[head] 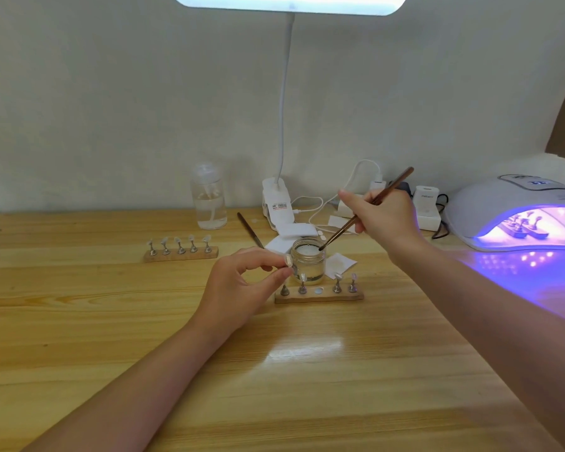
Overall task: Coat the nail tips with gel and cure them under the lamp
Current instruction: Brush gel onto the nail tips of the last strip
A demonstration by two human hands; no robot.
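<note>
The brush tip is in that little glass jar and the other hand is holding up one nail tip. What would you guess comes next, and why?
Probably lifting the brush out of the jar and stroking gel onto the nail tip. The right hand has the bristles at the jar's mouth, and the left hand pinches a stand just beside it.

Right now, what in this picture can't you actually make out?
- Head view: the desk lamp is cut off by the top edge.
- The nail tip in the left hand is mostly hidden by the fingers.
- Stands inside the curing lamp are blurred by purple glare.
- The label on the clip base is too small.
</note>
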